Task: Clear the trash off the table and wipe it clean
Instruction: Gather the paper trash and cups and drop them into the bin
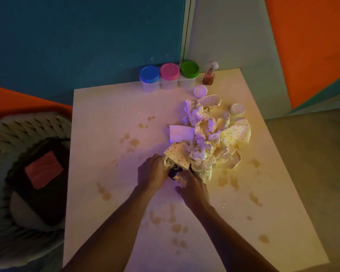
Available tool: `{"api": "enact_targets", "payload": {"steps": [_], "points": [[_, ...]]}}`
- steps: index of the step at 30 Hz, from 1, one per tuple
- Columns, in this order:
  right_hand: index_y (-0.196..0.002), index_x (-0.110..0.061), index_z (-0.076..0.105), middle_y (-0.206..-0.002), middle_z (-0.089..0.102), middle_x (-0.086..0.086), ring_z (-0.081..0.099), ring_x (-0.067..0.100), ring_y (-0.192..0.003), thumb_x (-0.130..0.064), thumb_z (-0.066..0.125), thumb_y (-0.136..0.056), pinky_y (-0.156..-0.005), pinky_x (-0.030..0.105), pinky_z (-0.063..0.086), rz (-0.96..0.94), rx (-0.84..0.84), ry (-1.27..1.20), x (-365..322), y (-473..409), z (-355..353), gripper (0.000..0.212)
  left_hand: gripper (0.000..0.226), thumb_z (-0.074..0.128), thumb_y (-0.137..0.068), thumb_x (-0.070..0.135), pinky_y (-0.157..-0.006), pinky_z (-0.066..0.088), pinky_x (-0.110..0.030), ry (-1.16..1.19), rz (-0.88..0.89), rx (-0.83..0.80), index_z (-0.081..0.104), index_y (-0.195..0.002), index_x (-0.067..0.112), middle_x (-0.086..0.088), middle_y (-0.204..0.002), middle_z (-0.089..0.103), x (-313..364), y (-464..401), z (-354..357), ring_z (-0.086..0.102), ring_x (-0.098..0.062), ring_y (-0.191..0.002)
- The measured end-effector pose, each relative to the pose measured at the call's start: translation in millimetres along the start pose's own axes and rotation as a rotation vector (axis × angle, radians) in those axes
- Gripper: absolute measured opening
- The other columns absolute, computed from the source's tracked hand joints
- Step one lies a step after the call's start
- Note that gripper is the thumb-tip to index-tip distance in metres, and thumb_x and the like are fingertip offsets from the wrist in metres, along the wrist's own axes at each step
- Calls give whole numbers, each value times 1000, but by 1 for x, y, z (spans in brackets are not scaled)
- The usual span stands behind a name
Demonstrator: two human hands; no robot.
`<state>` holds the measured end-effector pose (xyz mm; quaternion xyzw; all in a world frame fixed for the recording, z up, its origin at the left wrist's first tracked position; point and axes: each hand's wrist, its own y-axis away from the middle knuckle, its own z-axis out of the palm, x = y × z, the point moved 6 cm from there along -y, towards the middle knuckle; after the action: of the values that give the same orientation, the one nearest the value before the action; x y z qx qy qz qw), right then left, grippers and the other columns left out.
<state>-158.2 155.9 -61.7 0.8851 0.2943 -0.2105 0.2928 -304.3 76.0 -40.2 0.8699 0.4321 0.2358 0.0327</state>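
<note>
A heap of trash (206, 138) lies on the white table (106, 118) right of centre: crumpled paper napkins, torn dotted paper plates and a white card. My left hand (152, 171) and my right hand (192, 188) meet at the heap's near end. Both hold crumpled paper around a small dark object (173, 173) that is mostly hidden between them. Brown spill stains (130, 141) dot the tabletop around the heap and toward the near edge.
Three clear jars with blue (149, 74), pink (169, 72) and green (189, 69) lids stand along the table's far edge, a small brown spray bottle (209, 74) beside them. Two small white lids (200, 90) lie near the heap. A woven basket (28, 173) holding dark items sits left of the table.
</note>
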Motion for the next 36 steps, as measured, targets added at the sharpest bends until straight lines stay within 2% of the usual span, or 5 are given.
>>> {"api": "enact_targets", "payload": {"steps": [9,18,23,32,36], "points": [[-105,-16,67,-114,56,4,61,33,-91,-27,69,-79,-68,33,50,11,42,-48,1,-1,-9,28,37,70,-84,45,-80,50,-34,194,-107,-9,59,-115,26,-1,-111,69,-19,8,-16,65,-29,-101],[-80,-14,60,-70,67,6,62,23,-60,-25,71,-72,-53,29,46,212,27,-422,29,14,-49,17,15,74,-76,24,-78,57,-31,372,-263,22,72,-90,19,3,-89,74,-32,24,-24,69,-22,-84],[-96,-16,63,-78,69,7,65,25,-67,-20,66,-77,-57,34,50,346,164,-598,58,18,-79,20,12,69,-80,22,-65,49,-21,422,-180,-57,69,-92,19,4,-88,72,2,37,-15,68,-18,-80],[-70,-12,59,-66,66,4,62,28,-77,-28,56,-72,-62,26,45,341,-226,12,103,12,-81,15,38,59,-61,38,-76,56,-30,497,-251,-154,72,-95,24,3,-88,74,52,61,7,69,-20,-82],[-100,-14,68,-97,65,10,66,33,-97,-29,65,-74,-68,28,46,198,-186,229,105,9,-84,31,41,59,-61,40,-81,57,-33,490,-297,-142,73,-97,28,2,-90,73,68,68,12,68,-21,-85]]}}
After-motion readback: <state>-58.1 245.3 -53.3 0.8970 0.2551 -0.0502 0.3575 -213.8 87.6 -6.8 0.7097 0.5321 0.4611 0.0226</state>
